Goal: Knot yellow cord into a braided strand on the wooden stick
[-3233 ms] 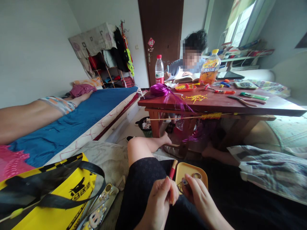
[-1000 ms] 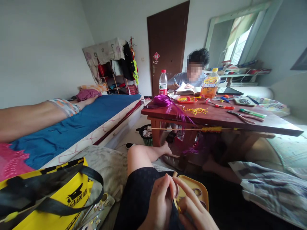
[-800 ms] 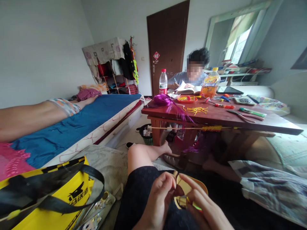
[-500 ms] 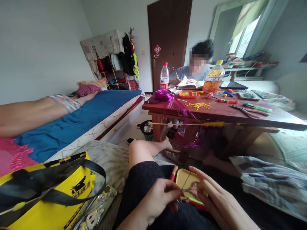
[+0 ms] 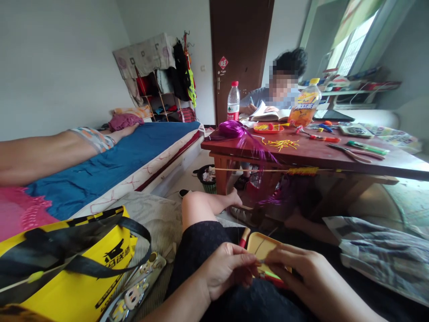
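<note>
My left hand is above my lap, its thumb and fingers pinched together around something too small to name. Close beside it, my right hand is bent inward with its fingertips pressed together, almost meeting the left ones. Whatever lies between the fingertips is mostly hidden; a thin dark strand shows just above them. Behind the hands, a yellow tray rests on my lap, its contents largely covered by my right hand. A tool handle with a red part and a wooden end lies at the tray's left side.
A wooden table ahead bears purple strands, yellow pieces, pliers and bottles. Someone sits behind it with a book. A yellow bag stands left; another person lies on the bed.
My right hand's outstretched index finger has curled in, and the hand has closed toward the left fingertips, covering the scissors in the tray. The view has shifted slightly.
</note>
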Demonstrator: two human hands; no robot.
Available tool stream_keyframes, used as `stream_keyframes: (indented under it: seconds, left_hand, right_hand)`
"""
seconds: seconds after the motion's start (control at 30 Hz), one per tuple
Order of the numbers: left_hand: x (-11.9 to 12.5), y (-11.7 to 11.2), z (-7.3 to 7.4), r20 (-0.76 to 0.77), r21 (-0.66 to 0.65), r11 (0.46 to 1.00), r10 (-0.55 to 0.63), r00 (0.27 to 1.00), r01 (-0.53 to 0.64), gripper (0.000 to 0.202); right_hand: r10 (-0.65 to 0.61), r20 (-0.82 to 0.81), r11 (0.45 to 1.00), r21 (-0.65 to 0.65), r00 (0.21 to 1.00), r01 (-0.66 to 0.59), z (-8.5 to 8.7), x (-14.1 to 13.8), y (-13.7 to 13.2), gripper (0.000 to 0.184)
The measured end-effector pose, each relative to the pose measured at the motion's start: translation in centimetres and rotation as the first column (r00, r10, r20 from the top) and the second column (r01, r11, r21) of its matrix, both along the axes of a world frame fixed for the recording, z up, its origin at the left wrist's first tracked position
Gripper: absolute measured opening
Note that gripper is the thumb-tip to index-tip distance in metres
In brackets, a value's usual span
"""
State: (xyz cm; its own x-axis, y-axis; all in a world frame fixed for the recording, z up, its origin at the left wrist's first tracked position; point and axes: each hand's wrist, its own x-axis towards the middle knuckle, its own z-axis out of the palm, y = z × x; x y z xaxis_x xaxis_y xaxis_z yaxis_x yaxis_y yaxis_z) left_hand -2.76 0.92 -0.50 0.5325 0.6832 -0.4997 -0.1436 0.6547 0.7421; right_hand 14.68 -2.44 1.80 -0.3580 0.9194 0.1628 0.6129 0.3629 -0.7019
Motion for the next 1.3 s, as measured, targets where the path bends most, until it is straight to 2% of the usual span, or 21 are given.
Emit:
stream_keyframes:
  seconds: [0.17, 0.3, 0.43, 0.53, 0.63, 0.73, 0.8, 0.87, 0.9, 0.97, 1.03, 1.13, 1.23, 1.3]
  left_hand:
    - [0.0, -0.1, 0.0, -0.011, 0.03, 0.998, -0.051, 0.999, 0.051, 0.034]
    - [-0.2, -0.1, 0.0, -0.003, 0.05, 0.993, -0.109, 0.994, 0.109, 0.035]
    - [-0.3, -0.1, 0.2, -0.049, 0.081, 0.988, -0.129, 0.99, 0.133, 0.037]
    - [-0.2, -0.2, 0.4, -0.065, 0.092, 0.987, -0.127, 0.99, 0.133, 0.037]
    - [-0.1, -0.4, 0.5, -0.053, 0.1, 0.986, -0.128, 0.99, 0.133, 0.037]
    - [0.1, -0.7, 0.7, -0.04, 0.108, 0.989, -0.099, 0.994, 0.103, 0.037]
    - [0.2, -0.9, 0.8, -0.057, 0.136, 0.99, -0.039, 0.998, 0.046, 0.036]
    - [0.3, -1.0, 1.0, -0.111, 0.205, 0.979, 0.03, 0.993, -0.006, 0.036]
    - [0.3, -1.1, 1.1, -0.141, 0.246, 0.969, 0.051, 0.989, -0.015, 0.036]
    - [0.4, -1.2, 1.2, -0.189, 0.325, 0.946, 0.065, 0.98, 0.0, 0.036]
    - [0.4, -1.3, 1.3, -0.225, 0.381, 0.924, 0.061, 0.973, 0.03, 0.036]
    - [0.4, -1.4, 1.2, -0.249, 0.391, 0.919, 0.058, 0.967, 0.046, 0.034]
    - [0.4, -1.3, 1.1, -0.203, 0.315, 0.948, 0.01, 0.979, 0.056, 0.032]
    - [0.3, -1.1, 1.0, -0.144, 0.249, 0.966, -0.037, 0.989, 0.072, 0.034]
  right_hand:
    - [0.088, -0.012, 0.993, -0.076, 0.996, -0.088, 0.5, -0.2, 0.8, 0.024]
    - [0.092, 0.062, 0.993, -0.074, 0.994, -0.088, 0.7, -0.2, 0.8, 0.025]
    - [0.099, 0.152, 0.994, 0.022, 0.983, -0.103, 0.2, -0.5, 0.7, 0.031]
    - [0.083, 0.162, 0.988, 0.114, 0.983, -0.102, -0.4, -0.9, 0.5, 0.034]
    - [0.07, 0.155, 0.985, 0.146, 0.986, -0.093, -0.7, -1.0, 0.4, 0.034]
    - [0.006, 0.06, 0.986, 0.165, 0.998, -0.016, -1.0, -0.7, 0.1, 0.025]
    - [-0.119, -0.071, 0.976, 0.176, 0.99, 0.13, -1.3, -0.5, -0.3, 0.015]
    - [-0.247, -0.228, 0.96, 0.073, 0.942, 0.269, -1.8, -0.5, -0.8, 0.013]
    - [-0.288, -0.314, 0.956, -0.042, 0.905, 0.289, -2.0, -0.7, -1.1, 0.017]
    - [-0.329, -0.487, 0.93, -0.315, 0.809, 0.189, -2.6, -1.3, -1.4, 0.022]
    - [-0.375, -0.635, 0.878, -0.477, 0.676, 0.039, -3.1, -2.0, -1.5, 0.024]
    - [-0.452, -0.733, 0.85, -0.527, 0.509, -0.005, -3.9, -2.9, -1.2, 0.024]
    - [-0.464, -0.777, 0.839, -0.54, 0.425, -0.071, -4.4, -3.2, -0.9, 0.024]
    - [-0.49, -0.789, 0.812, -0.568, 0.37, -0.135, -4.4, -3.3, -1.0, 0.023]
